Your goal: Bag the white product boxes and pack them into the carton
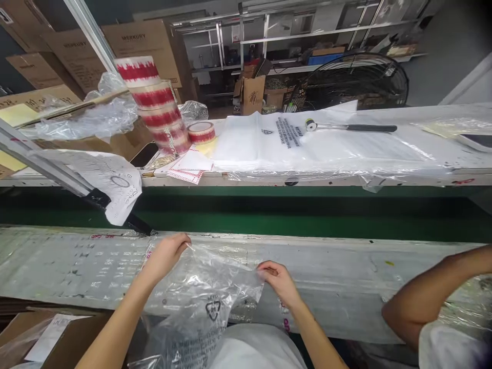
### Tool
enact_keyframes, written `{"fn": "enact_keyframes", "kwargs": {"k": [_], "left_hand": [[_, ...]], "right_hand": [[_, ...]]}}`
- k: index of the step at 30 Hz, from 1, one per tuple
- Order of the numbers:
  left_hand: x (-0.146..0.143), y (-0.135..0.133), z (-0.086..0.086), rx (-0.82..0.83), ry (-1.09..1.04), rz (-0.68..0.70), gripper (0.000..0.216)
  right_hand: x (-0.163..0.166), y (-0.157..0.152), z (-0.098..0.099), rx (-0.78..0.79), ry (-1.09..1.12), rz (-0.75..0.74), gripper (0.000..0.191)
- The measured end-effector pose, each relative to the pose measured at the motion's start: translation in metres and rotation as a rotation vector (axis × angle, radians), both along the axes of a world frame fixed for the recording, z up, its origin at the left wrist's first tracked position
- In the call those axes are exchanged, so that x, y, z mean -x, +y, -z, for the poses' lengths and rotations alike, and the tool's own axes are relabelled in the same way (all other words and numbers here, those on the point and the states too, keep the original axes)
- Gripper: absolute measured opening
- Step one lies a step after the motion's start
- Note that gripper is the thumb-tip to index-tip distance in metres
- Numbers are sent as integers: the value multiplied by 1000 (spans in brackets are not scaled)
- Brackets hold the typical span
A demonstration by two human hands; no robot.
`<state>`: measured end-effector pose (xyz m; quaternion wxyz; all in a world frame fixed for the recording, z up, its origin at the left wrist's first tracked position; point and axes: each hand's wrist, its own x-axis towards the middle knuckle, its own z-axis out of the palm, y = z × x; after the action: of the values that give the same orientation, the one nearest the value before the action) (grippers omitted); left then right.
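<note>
Risks, judged from this view. The bag (203, 302) is thin, slack film held only at its top edge; a pull with the two hands moving apart could stretch or tear the mouth, and a loose pinch could let one corner slip so the film folds onto itself. The bag's lower part hangs off the near edge of the desk (338, 287) toward the body, so its weight drags it toward 6 o'clock. A neighbour's arm (426, 297) rests on the desk at 3 o'clock, apart from the bag; a sweep of that arm could catch the film.

Hands. Left hand (165, 253): fingers closed in a pinch on the bag's upper left corner, at 11 o'clock of the bag. Right hand (279, 279): fingers curled down onto the upper right edge, at 1 o'clock; it seems to grip the film, but the fingertips are partly hidden.

Bag. Clear, glossy, heavily wrinkled, with dark print: a recycling triangle near the middle and lines of small text below it. Top edge lies on the near desk, which is covered in worn plastic sheet.

Around. Green belt (307, 215) runs across at 12 o'clock. Beyond it, a far desk carries flat bags (269, 138), a hammer (349, 126) and a tape stack (157, 102) at 11 o'clock.
</note>
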<state>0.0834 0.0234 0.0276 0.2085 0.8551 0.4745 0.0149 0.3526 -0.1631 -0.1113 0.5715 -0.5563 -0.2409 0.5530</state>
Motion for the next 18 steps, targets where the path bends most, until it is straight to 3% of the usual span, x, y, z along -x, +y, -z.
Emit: {"fn": "enact_keyframes", "kwargs": {"k": [5,9,11,15,18], "left_hand": [[11,30,29,5,94,56,32],[31,50,40,118,41,142,29],[36,56,33,121,-10,143,33],[20,48,-1,78,-185,205,34],[-4,26,-28,64,-257,405,29]], "right_hand": [[39,18,19,119,88,95,48],[57,29,32,196,-18,116,36],[61,27,22,137,-152,137,39],[92,35,-27,-124,-496,61,42],[132,69,-56,-261,-672,-8,70]]}}
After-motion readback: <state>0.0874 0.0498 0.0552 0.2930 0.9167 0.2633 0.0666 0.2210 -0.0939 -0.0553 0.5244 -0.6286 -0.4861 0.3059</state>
